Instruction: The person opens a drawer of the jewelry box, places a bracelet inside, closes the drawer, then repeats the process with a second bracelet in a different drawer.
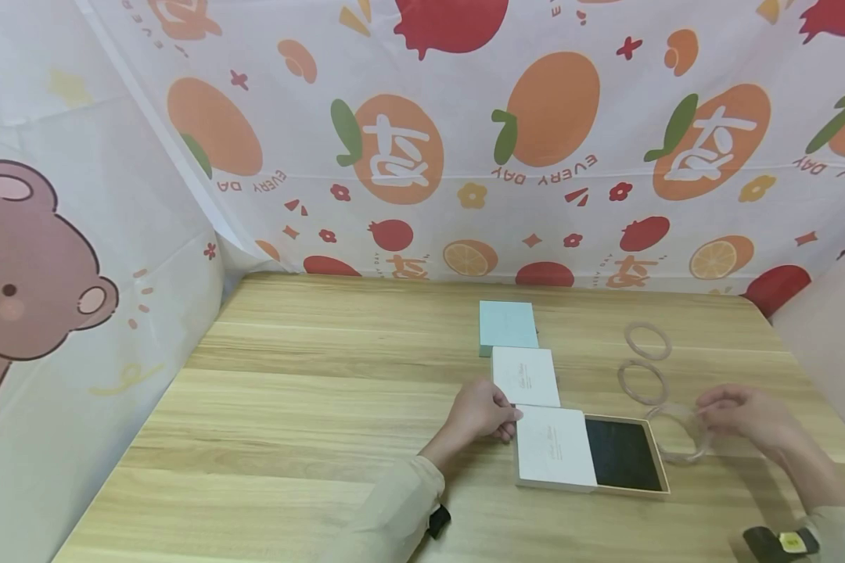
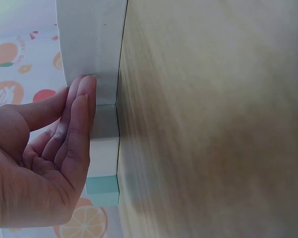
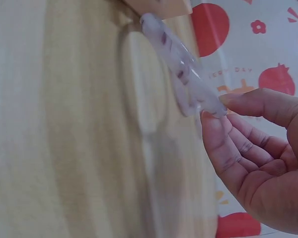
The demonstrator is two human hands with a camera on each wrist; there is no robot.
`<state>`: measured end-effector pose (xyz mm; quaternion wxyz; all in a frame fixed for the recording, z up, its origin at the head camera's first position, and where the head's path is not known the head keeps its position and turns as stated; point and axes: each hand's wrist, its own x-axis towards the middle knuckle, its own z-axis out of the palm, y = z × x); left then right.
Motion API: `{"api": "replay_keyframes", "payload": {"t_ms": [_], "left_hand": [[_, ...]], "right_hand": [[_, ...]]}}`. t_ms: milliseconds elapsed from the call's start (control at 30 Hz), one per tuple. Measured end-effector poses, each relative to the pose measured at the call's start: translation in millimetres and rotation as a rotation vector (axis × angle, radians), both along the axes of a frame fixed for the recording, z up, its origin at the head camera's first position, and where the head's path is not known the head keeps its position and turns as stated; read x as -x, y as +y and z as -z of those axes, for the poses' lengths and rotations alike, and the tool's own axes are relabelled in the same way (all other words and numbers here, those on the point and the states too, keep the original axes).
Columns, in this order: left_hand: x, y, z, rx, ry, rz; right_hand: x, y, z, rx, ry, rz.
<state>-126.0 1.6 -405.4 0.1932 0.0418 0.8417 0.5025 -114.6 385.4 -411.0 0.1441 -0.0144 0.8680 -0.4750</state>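
My left hand (image 1: 480, 408) holds the near white box (image 1: 555, 446) at its left corner, thumb on the top edge and fingertips against the side. The box's black-lined tray (image 1: 627, 455) is slid partway out to the right. In the right wrist view, my right hand (image 3: 260, 144) pinches a translucent, pinkish bangle (image 3: 181, 64) between thumb and index finger. That bangle is tilted above the wooden table, just right of the tray in the head view. Two more bangles, an upper one (image 1: 628, 336) and a lower one (image 1: 620, 379), lie beyond it.
Behind the near box stands a second white box (image 1: 526, 377), and a light teal box (image 1: 507, 324) follows farther back. All are on the wooden table (image 1: 310, 407). A fruit-print cloth (image 1: 465, 227) hangs along the far edge, and a bear-print cloth (image 1: 148, 250) on the left.
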Motion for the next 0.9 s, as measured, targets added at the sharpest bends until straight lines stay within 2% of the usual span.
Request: {"api": "replay_keyframes", "payload": {"t_ms": [100,267,500,667,900], "left_hand": [[-0.1,0,0.6,-0.003,-0.003,-0.002],[-0.4,0,1.6,-0.004,0.003,0.0],[-0.7,0,1.6,0.002,0.015,0.004],[-0.9,0,1.7,-0.004,0.017,0.004],[-1.2,0,2.7,-0.01,0.023,0.001]], "right_hand": [[1.0,2,-5.4,0.001,0.022,-0.026],[2.5,4,-13.1,0.076,0.045,-0.072],[3.0,1,-25.7,0.032,0.088,-0.056],[3.0,-5,-32.9,0.087,0.098,-0.075],[1.8,-20,-36.5,0.103,0.088,-0.075]]}}
